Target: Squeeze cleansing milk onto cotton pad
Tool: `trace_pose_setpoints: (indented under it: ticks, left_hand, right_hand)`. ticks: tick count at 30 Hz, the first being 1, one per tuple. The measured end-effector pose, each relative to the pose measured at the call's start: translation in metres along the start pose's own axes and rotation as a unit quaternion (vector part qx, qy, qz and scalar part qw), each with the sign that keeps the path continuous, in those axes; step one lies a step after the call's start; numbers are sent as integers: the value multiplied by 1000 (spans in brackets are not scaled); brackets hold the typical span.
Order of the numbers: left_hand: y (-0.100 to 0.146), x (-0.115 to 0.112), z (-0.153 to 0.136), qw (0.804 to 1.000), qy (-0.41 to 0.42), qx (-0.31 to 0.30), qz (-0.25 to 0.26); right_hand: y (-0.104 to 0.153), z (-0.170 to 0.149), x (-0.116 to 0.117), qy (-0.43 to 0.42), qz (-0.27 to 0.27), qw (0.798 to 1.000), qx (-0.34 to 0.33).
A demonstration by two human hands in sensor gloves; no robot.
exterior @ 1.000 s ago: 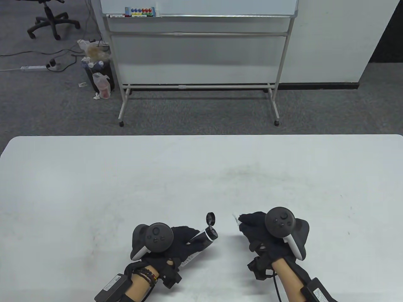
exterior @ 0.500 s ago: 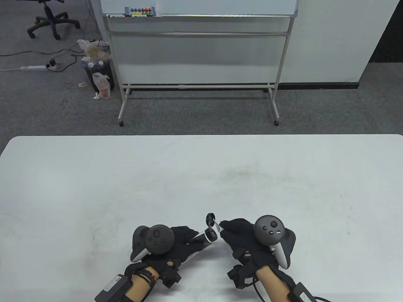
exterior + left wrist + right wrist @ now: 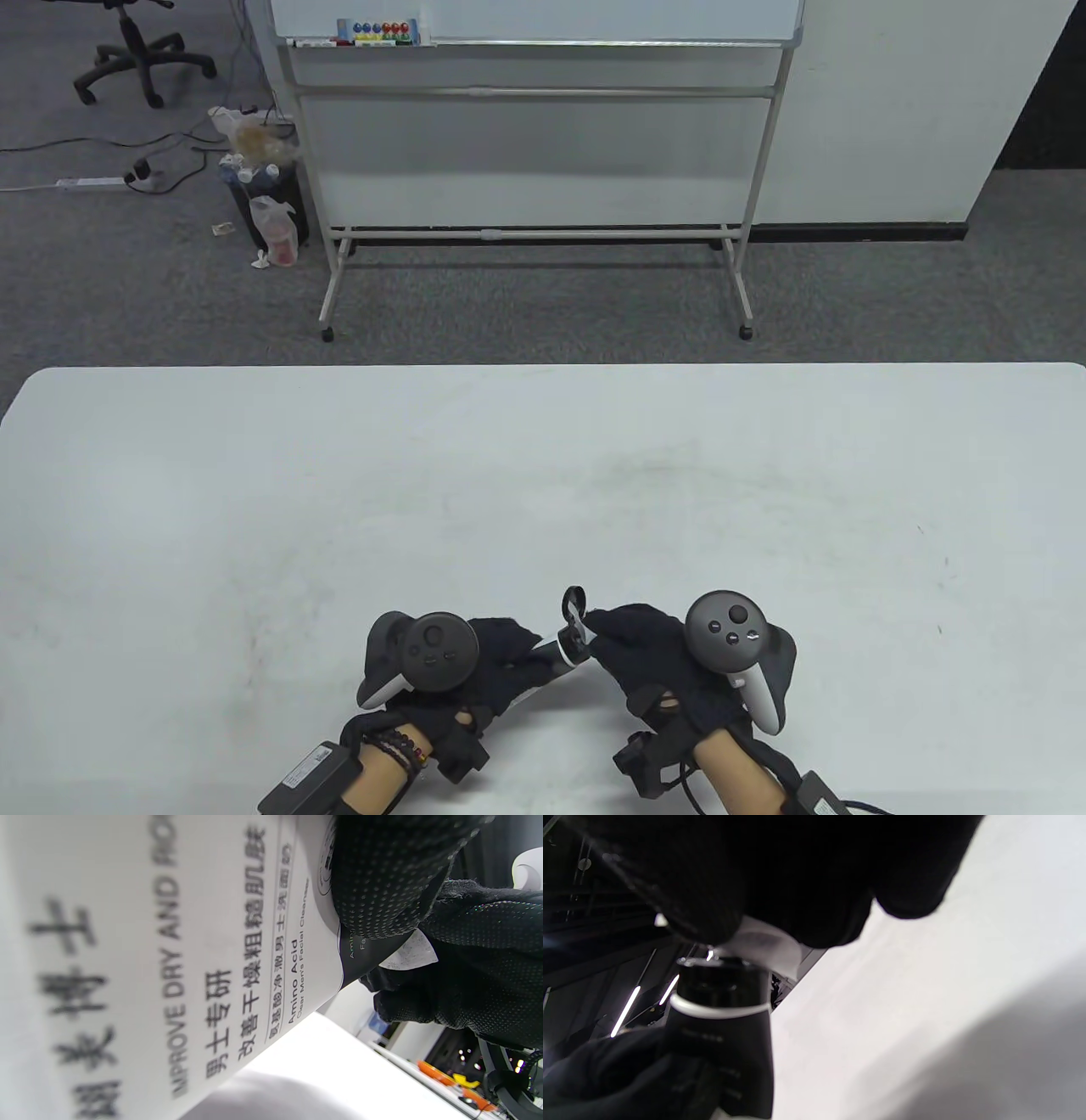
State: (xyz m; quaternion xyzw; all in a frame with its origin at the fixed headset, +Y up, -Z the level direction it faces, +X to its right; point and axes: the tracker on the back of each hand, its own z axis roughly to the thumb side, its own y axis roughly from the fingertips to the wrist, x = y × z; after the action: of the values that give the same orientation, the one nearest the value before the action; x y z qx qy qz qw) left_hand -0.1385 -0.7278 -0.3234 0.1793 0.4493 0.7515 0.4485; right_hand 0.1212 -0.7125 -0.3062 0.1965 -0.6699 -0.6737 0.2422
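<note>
Both hands (image 3: pixel 501 671) (image 3: pixel 653 662) meet, mostly hiding the cotton pad (image 3: pixel 409 955) (corner visible).

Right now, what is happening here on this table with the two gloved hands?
A person is about to put cleanser on a cotton pad. The left hand grips a white tube of cleansing milk, its black flip cap open and the nozzle end pointing toward the right hand. The right hand pinches a small white cotton pad right at the nozzle. No product is visible on the pad yet. Both hands are above the white table.
</note>
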Motion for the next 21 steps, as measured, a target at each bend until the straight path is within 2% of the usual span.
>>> trace_pose_setpoints:
  ticks: [5, 10, 14, 18, 21]
  left_hand:
    - [2, 1, -1, 1000, -3, 2, 5]
    - [3, 2, -5, 1000, 4, 14, 13]
    - [4, 4, -13, 998, 43, 28, 20]
    - [6, 6, -26, 991, 117, 59, 22]
    - [6, 5, -33, 981, 179, 69, 18]
  right_hand:
    - [-1, -3, 1, -28, 21, 999, -5]
    - [-7, -7, -2, -54, 74, 995, -33]
    - [-8, -6, -6, -60, 108, 992, -40]
    - [-10, -10, -10, -167, 182, 968, -36]
    - [-12, -13, -11, -206, 195, 958, -30]
